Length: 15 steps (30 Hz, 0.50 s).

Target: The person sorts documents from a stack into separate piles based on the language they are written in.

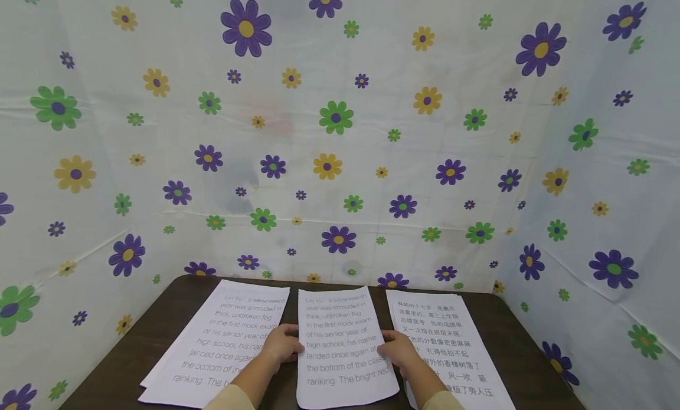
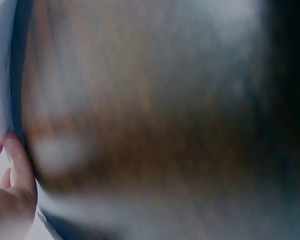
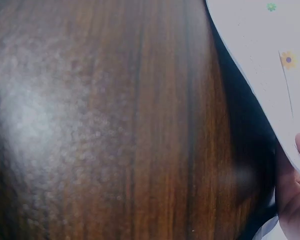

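Observation:
A printed sheet of paper point(image 1: 340, 339) with large English text is held between both hands in the middle of the head view; whether it is one sheet or several, I cannot tell. My left hand point(image 1: 283, 344) pinches its left edge. On the opposite edge, my right hand point(image 1: 399, 350) grips the paper, thumb on the near face. The right wrist view shows the paper's edge point(image 3: 255, 90) raised above the wood, fingers point(image 3: 290, 195) beneath it. At the far left of the left wrist view, fingers point(image 2: 21, 167) meet the paper's edge point(image 2: 2, 75).
Left of the hands lies a fanned pile of English-text sheets point(image 1: 212, 339). Sheets with Chinese text point(image 1: 446, 339) lie on the right, partly behind the right hand. Under everything is a dark wooden table point(image 1: 510, 339). A flower-patterned cloth point(image 1: 372, 109) surrounds its back and sides.

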Tool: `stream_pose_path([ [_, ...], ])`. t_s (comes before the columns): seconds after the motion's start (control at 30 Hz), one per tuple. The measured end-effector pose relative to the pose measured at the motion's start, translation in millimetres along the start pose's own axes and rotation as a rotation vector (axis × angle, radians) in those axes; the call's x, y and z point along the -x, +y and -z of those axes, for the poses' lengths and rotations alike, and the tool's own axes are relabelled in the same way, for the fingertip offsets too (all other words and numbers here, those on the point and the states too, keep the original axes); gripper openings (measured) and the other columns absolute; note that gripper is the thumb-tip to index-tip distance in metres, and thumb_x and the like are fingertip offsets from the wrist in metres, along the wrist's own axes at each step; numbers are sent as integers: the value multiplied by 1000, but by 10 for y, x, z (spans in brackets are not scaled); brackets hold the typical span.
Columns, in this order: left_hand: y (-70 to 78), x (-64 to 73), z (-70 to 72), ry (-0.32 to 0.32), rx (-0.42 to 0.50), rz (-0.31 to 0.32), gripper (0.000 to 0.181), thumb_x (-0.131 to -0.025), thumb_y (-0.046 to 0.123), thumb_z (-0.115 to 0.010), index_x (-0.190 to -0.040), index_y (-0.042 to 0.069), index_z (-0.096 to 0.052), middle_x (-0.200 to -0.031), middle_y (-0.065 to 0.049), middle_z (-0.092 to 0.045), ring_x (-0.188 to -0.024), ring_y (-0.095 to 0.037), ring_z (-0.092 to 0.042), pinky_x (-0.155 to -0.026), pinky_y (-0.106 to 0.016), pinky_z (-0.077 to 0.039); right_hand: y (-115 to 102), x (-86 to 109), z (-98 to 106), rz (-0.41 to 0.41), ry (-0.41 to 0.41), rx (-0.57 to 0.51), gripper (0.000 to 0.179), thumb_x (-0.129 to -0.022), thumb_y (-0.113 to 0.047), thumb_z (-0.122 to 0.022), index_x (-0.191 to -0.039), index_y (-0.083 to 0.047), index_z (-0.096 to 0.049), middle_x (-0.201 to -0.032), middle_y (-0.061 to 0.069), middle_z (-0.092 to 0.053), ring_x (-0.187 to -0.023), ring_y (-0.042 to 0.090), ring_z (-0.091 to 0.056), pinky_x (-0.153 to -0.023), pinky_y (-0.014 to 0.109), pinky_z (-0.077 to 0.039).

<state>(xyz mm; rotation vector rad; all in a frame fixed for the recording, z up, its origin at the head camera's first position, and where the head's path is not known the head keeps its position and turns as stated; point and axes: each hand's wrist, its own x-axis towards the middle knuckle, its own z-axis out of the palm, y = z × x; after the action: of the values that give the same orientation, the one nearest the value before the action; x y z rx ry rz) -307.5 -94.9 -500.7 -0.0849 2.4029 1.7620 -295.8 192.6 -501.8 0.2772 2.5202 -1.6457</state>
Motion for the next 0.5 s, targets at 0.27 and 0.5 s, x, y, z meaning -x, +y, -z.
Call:
stream_pose_path([
  [0.27,-48,-17,-40,82,-32,-20,53,-76,-4,-67,-128,-11,-54,-102,-19,-63,-80,-17,-67,-74,-37,-60,18,-13,-9,6,20,-3,52,-85,-3,-63,-134,11,-49,-102,16,-65,-80,19,-65,-68,34,-55],
  [0.5,-68,-45,-46,106,-20,-12,45,-78,-4,-66,-122,-12,-58,-95,-19,-64,-75,-17,-67,-71,-35,-61,26,-23,-7,10,16,7,52,-85,-3,-63,-133,11,-50,-101,16,-65,-80,19,-66,-71,36,-57],
])
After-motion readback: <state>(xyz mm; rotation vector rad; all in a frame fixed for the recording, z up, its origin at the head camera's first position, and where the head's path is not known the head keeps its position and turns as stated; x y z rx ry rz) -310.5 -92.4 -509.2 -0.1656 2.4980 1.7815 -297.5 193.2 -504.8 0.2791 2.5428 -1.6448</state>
